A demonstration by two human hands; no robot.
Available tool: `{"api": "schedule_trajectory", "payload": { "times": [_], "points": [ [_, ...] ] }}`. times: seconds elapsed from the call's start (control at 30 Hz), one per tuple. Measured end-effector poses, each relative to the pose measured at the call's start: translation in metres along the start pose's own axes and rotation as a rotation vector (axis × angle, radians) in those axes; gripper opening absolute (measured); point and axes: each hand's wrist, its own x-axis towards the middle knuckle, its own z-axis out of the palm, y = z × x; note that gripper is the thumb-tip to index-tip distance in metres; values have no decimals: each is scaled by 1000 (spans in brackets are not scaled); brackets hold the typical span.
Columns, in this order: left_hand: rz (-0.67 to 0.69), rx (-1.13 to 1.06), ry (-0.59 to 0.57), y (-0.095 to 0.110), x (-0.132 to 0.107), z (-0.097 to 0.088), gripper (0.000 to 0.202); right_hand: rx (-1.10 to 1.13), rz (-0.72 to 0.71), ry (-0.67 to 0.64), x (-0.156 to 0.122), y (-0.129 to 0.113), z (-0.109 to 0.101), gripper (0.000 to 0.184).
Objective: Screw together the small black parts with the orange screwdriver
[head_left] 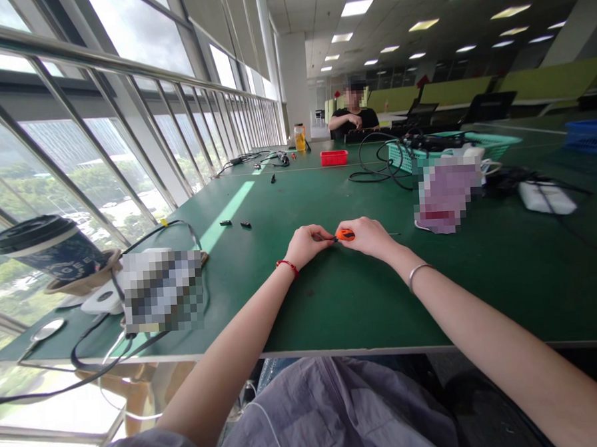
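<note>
Both my hands rest on the green table [362,300], meeting in the middle. My right hand [368,237] is closed around a small screwdriver with an orange handle [346,234]; its thin metal shaft [393,234] pokes out to the right of the hand. My left hand [307,244], with a red bracelet at the wrist, is closed in a pinch against the orange handle's left end; whatever small thing it pinches is hidden by the fingers. Two tiny black parts [236,223] lie on the table to the left, apart from both hands.
A lidded paper cup [49,248] and cables lie at the left edge by the window rail. A red tray [334,157], a teal basket [494,144] with cords, a white power strip [547,197] and a yellow bottle [300,137] sit farther back. Another person [353,117] sits at the far end.
</note>
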Motion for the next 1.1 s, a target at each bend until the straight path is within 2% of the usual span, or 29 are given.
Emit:
{"api": "schedule_trajectory", "payload": {
  "times": [0.17, 0.37, 0.6, 0.8, 1.1],
  "points": [
    [-47, -170, -65, -3, 2, -1, 15, -1, -22, -8, -1, -1, -2, 16],
    [-69, -194, -77, -1, 1, -2, 17, 3, -15, -12, 0, 1, 0, 16],
    [19, 34, -41, 0, 0, -4, 15, 15, -6, -32, 1, 3, 1, 16],
    [154, 215, -19, 5, 0, -6, 11, 29, 7, -29, -1, 2, 0, 17],
    [153, 328, -47, 11, -3, -6, 13, 26, 35, -39, 1, 4, 3, 19]
  ]
}}
